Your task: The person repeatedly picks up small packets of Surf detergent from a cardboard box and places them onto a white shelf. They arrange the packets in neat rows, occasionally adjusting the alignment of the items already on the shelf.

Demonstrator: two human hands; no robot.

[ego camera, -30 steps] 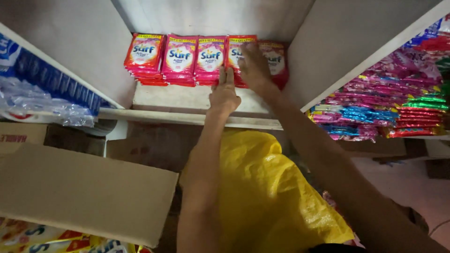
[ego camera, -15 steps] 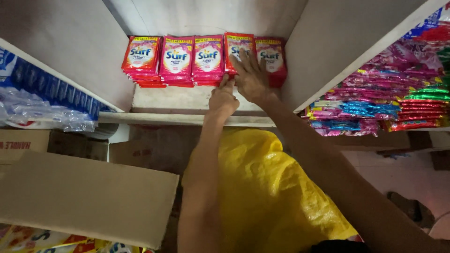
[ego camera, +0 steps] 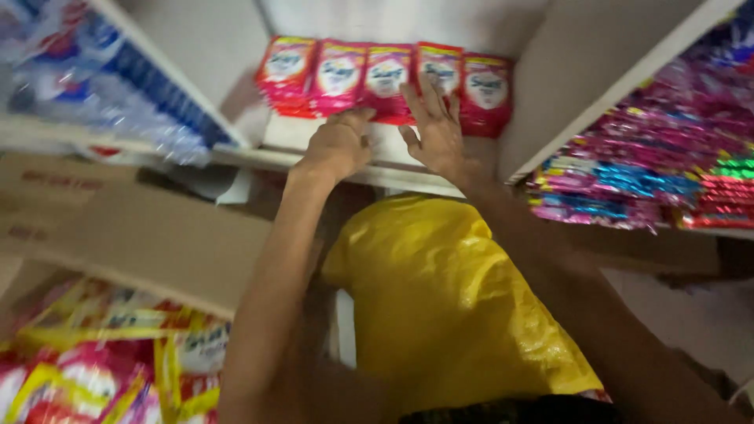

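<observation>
A row of red detergent sachets (ego camera: 338, 74) stands upright against the back of a white shelf (ego camera: 290, 141). My left hand (ego camera: 339, 144) rests with curled fingers on the lower edges of the middle sachets. My right hand (ego camera: 436, 126) lies flat, fingers spread, against the sachets toward the right end of the row. Neither hand lifts a sachet off the shelf. A yellow plastic sack (ego camera: 448, 298) sits below the shelf between my forearms.
A cardboard box flap (ego camera: 133, 235) juts out at left, with more sachets (ego camera: 102, 361) in the box under it. Blue and clear packets (ego camera: 94, 86) fill the left shelf. Pink, blue and green sachet strips (ego camera: 652, 165) fill the right shelf.
The view has shifted so the shelf sits higher and closer. My left hand has curled and dropped to the sachets' lower edge; my right hand has slid slightly right, staying on the row.
</observation>
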